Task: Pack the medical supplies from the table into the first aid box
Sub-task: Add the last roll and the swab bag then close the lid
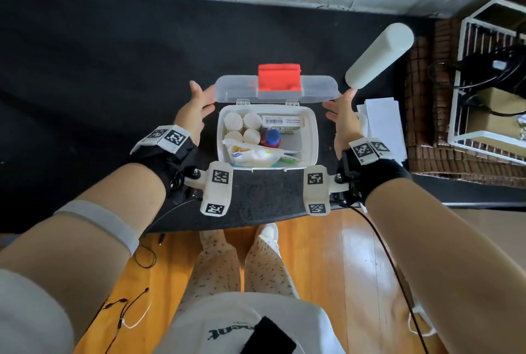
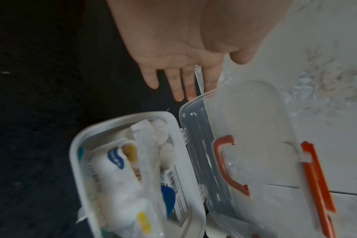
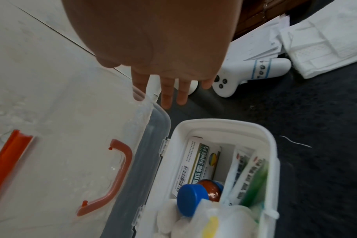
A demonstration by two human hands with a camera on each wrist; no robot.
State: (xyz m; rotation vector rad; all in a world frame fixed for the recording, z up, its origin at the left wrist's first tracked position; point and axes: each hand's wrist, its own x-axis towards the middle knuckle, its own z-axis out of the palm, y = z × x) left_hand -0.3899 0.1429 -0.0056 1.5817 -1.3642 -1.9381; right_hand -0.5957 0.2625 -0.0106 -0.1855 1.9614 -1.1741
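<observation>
The white first aid box [image 1: 311, 131] sits open on the black table, its clear lid [image 1: 236, 91] with the red handle standing up at the back. Inside are several white gauze rolls [image 1: 242, 125], a barcoded medicine carton [image 1: 281, 122], a brown bottle with a blue cap [image 1: 271, 138] and white packets [image 1: 256, 155]. My left hand [image 1: 199, 100] is at the lid's left end and my right hand [image 1: 340, 108] at its right end. Both have straight fingers holding nothing. In the wrist views the index fingertips [image 2: 209, 83] [image 3: 138, 94] reach the lid's corners; contact is unclear.
A white cylinder [image 1: 378, 54] stands tilted at the back right. White papers [image 1: 382, 123], a folded white pad [image 3: 326, 45] and a white controller [image 3: 253, 75] lie right of the box. A white wire rack [image 1: 458, 114] stands on a brown mat beyond the table.
</observation>
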